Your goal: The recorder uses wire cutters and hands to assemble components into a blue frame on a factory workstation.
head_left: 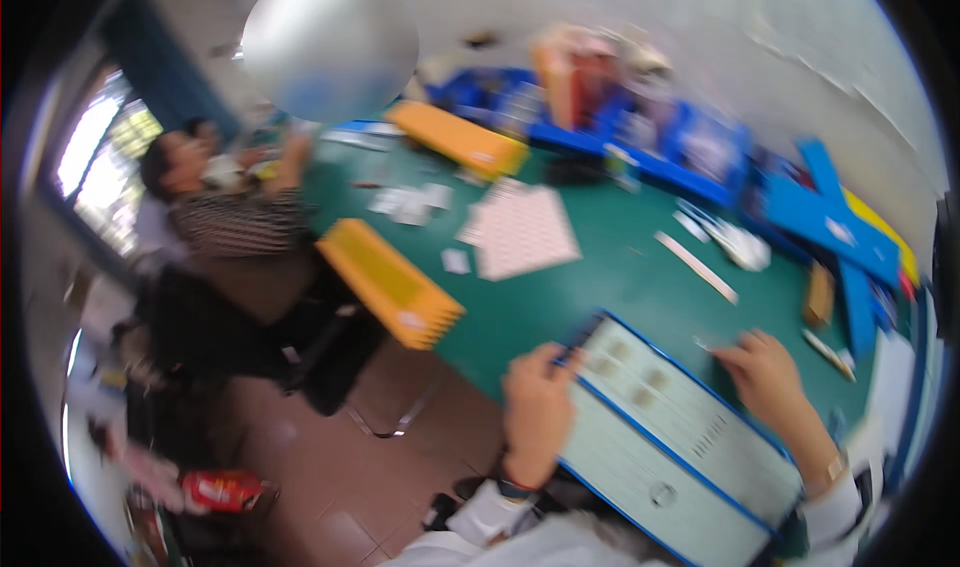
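Observation:
A blue-edged file binder (pixel 655 407) with pale printed faces lies slanted at the near edge of the table, close to my body. My left hand (pixel 540 407) is closed on its upper left corner, with the thumb over the blue edge. To the right of the binder, my right hand (pixel 768 379) is held over the green tabletop with its fingers pinched. A small clear piece (pixel 703 344) shows at those fingertips; blur hides what it is. A narrow pale strip (pixel 697 267) lies beyond my right hand.
Pink-white sheets (pixel 525 229) and orange file boxes (pixel 390 282) lie on the green table (pixel 610 287); one box overhangs its left edge. Blue bins (pixel 710 157) line the wall. Blue crossed pieces (pixel 835 232) lie at right. Another person (pixel 235 217) sits at left.

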A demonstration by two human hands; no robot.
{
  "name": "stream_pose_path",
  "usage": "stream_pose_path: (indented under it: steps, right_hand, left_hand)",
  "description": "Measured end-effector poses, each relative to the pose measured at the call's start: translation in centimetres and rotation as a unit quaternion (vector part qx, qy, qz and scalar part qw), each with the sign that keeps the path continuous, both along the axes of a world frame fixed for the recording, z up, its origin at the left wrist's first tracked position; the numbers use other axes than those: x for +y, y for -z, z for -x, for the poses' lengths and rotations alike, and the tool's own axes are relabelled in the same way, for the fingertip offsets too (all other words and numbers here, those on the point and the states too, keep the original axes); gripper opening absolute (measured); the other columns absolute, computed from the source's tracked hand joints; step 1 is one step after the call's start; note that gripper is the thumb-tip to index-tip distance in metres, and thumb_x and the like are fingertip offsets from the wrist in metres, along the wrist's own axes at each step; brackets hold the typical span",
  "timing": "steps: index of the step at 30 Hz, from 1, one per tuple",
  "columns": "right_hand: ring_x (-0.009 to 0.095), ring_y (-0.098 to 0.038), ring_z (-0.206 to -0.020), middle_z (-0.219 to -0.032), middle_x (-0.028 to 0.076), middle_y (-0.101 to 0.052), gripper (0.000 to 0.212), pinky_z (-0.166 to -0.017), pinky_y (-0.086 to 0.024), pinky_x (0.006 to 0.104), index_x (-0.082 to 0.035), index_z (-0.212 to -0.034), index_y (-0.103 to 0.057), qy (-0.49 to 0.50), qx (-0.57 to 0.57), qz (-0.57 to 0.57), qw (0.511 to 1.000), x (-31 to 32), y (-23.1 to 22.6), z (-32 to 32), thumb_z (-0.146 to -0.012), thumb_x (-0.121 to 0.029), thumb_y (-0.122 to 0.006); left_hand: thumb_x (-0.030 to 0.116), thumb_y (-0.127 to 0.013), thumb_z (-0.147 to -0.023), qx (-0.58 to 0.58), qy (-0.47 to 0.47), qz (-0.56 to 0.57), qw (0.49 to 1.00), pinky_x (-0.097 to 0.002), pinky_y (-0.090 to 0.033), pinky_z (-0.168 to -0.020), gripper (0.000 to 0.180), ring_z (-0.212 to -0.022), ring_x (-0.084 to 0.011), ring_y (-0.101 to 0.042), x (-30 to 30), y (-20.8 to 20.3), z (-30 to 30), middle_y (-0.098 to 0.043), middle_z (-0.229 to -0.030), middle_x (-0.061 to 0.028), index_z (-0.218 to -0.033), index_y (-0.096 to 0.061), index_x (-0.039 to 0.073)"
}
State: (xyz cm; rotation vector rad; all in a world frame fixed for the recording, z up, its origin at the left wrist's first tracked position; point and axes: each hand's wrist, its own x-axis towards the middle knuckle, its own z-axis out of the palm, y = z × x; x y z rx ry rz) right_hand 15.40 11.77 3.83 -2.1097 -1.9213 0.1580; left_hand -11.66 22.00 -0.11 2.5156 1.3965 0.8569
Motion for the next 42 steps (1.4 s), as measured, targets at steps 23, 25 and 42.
stream_pose_path:
  steps: [23, 25, 42]
  right_hand:
    - [0.031, -0.061, -0.085, -0.089, 0.013, -0.065, 0.013, -0.073, -0.049, 0.0403, -0.006, -0.091, -0.067, 0.144, 0.104, 0.069, 0.982, -6.8, -0.4, -6.3, -0.083, -0.014, -0.063]
    - [0.029, -0.062, -0.085, -0.087, 0.012, -0.065, 0.011, -0.072, -0.049, 0.0383, -0.006, -0.091, -0.066, 0.144, 0.140, 0.044, 0.979, -7.0, -0.2, -6.5, -0.082, -0.011, -0.063]
    - [0.023, -0.061, -0.076, -0.076, 0.007, -0.063, 0.014, -0.067, -0.048, 0.0344, -0.005, -0.086, -0.059, 0.158, 0.243, 0.045, 0.956, -8.8, -1.3, -3.4, -0.079, -0.012, -0.069]
  left_hand:
    - [-0.012, -0.048, -0.078, -0.024, 0.023, 0.021, 0.999, -0.0363, -0.042, -0.087, 0.046, -0.102, -0.0293, -0.050, 1.3, 0.7, 0.4, -0.055, -0.113, -0.0124, -0.113, -0.067, 0.011]
    - [-0.012, -0.047, -0.078, -0.037, 0.028, 0.044, 0.998, -0.0366, -0.042, -0.086, 0.046, -0.102, -0.0291, -0.050, 0.6, 0.6, -0.5, -0.055, -0.113, -0.0121, -0.112, -0.068, 0.011]
    - [-0.008, -0.048, -0.083, 0.000, -0.004, 0.034, 0.999, -0.0349, -0.044, -0.084, 0.042, -0.101, -0.0258, -0.051, 0.5, 0.7, -0.2, -0.055, -0.116, -0.0089, -0.112, -0.069, 0.015]
